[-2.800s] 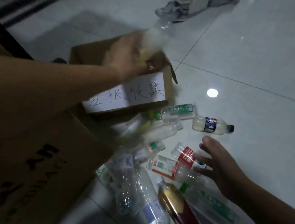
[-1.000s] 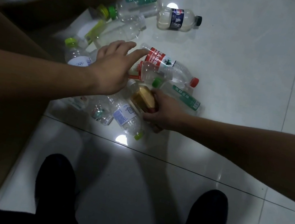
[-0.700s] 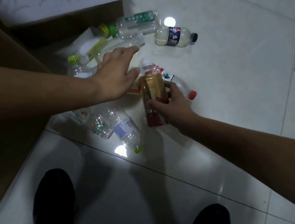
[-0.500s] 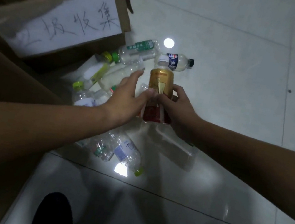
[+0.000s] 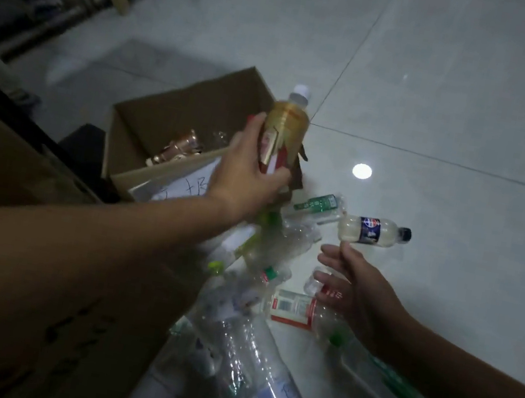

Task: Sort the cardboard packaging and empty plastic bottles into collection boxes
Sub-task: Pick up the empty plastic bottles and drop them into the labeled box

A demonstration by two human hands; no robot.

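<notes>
Left hand [image 5: 247, 175] wraps a gold-and-red labelled plastic bottle with white cap [image 5: 285, 129], held upright over the near right corner of the open brown cardboard collection box with a handwritten white paper label [image 5: 176, 125]; not dropped in yet. Right hand [image 5: 360, 291] is empty, fingers loosely spread, hovering over the pile of clear empty plastic bottles [image 5: 257, 302] on the pale tiled floor [image 5: 446, 90]. Box holds only a few items, a coppery one visible, so sorting looks early; many bottles left, including a clear bottle with dark blue label and black cap [image 5: 372, 231] lying apart. Large cardboard at the frame's left is cut off; label writing partly hidden by the arm; dim, blurry pile.
</notes>
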